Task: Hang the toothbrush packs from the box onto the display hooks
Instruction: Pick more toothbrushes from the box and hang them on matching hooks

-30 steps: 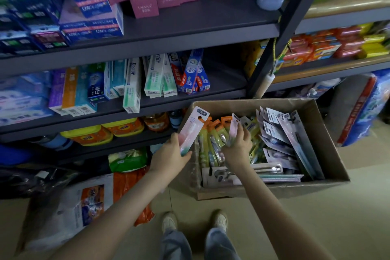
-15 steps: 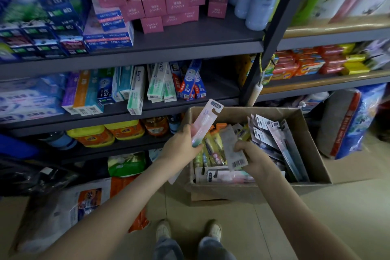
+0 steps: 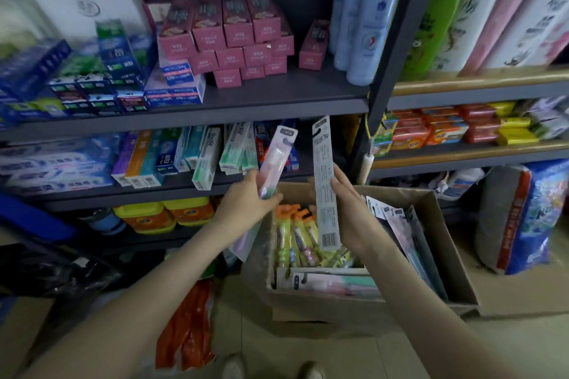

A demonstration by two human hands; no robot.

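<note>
Shop shelves (image 3: pixel 277 101) behind. Right hand (image 3: pixel 354 209) just lifted a grey pack (image 3: pixel 324 181) above the box (image 3: pixel 308 304), still clamped on it. Left hand (image 3: pixel 246 203) grips a pink pack (image 3: pixel 277 157) — hooks next, none visible.

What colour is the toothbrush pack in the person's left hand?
The pack is mostly pale pink, greenish near the left hand; head view.

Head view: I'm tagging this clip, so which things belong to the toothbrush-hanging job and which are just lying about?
Job: pink toothbrush pack in left hand; grey toothbrush pack in right hand; cardboard box; orange-topped toothbrush packs inside it.
Lying about: toothpaste cartons, pink cartons, yellow-lidded tubs, orange plastic bag on the floor.
</note>
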